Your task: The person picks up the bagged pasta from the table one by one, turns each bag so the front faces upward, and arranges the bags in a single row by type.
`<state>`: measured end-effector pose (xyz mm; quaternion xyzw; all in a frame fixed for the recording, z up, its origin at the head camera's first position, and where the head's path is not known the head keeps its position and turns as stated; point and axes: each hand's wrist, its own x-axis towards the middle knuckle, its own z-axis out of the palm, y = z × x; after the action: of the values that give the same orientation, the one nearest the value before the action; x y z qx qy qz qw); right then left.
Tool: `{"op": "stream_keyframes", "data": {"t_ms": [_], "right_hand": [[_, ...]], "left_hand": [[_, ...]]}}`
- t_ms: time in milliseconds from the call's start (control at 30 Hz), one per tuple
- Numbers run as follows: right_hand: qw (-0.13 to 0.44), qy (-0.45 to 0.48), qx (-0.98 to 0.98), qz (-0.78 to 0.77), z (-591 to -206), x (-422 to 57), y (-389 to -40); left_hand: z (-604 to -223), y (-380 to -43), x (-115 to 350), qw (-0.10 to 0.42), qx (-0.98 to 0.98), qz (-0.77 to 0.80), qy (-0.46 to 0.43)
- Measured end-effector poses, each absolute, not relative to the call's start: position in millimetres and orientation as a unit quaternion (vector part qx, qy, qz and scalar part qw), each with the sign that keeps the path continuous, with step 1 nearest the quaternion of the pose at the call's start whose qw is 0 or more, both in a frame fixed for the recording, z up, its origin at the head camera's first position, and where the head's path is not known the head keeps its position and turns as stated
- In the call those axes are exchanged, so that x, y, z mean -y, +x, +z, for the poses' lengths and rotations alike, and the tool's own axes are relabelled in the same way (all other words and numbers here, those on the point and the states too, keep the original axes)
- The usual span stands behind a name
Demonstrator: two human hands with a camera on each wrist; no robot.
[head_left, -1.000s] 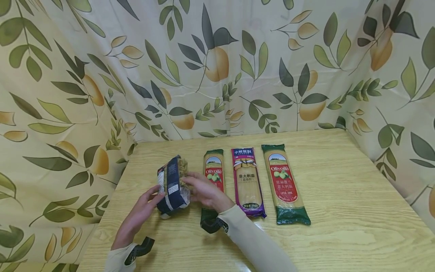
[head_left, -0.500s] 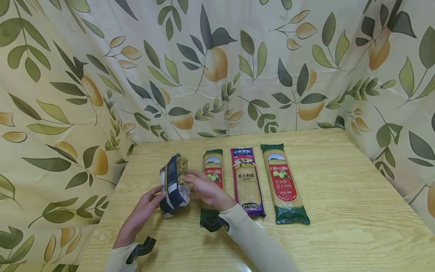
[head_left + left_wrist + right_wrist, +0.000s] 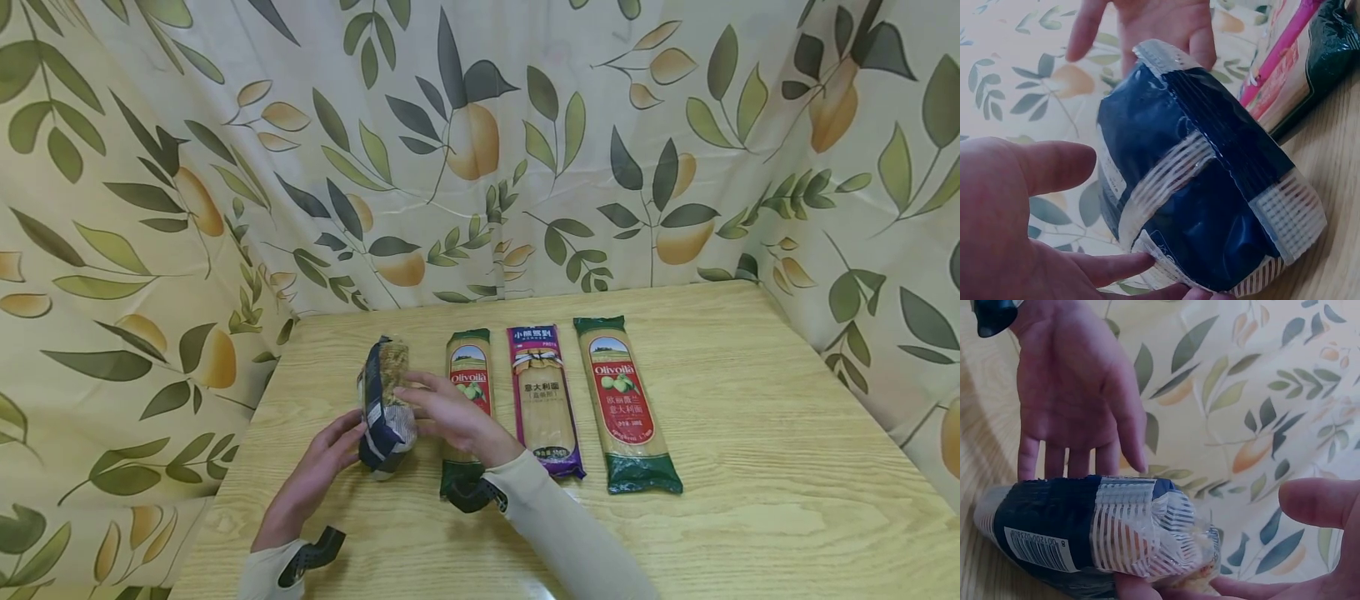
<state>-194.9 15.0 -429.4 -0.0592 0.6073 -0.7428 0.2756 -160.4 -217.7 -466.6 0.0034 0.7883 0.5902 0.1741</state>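
A dark blue bag of short pasta point(image 3: 388, 400) with a clear window and striped ends is propped on its narrow side at the table's left. My left hand point(image 3: 318, 458) touches its left side; in the left wrist view the thumb stands apart from the bag point(image 3: 1179, 181) and the fingers lie along its lower edge. My right hand point(image 3: 457, 421) reaches to its right side with fingers fairly straight. In the right wrist view, the thumb is clear of the bag point(image 3: 1072, 531), fingertips meet its lower side, and a barcode shows.
Right of the bag lie a green-ended spaghetti pack point(image 3: 468, 358), partly covered by my right hand, a purple-edged spaghetti pack point(image 3: 547, 408) and another green-ended spaghetti pack point(image 3: 626, 392). A leaf-and-fruit patterned curtain point(image 3: 480, 208) borders the wooden table point(image 3: 765, 417) behind and at both sides.
The pasta bag has turned between my hands and shifted slightly right, standing steeper, with less of its blue label face showing. My hands stay at its sides; the spaghetti packs lie as before.
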Motion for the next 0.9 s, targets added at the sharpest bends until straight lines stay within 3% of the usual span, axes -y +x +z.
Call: {"op": "stream_keyframes", "data": {"t_ms": [900], "right_hand": [[0.240, -0.086, -0.609, -0.751, -433.1, 1.6, -181.2]], "left_hand": [[-475.8, -153.0, 221.8, 0.170, -0.746, 0.643, -0.025]]}}
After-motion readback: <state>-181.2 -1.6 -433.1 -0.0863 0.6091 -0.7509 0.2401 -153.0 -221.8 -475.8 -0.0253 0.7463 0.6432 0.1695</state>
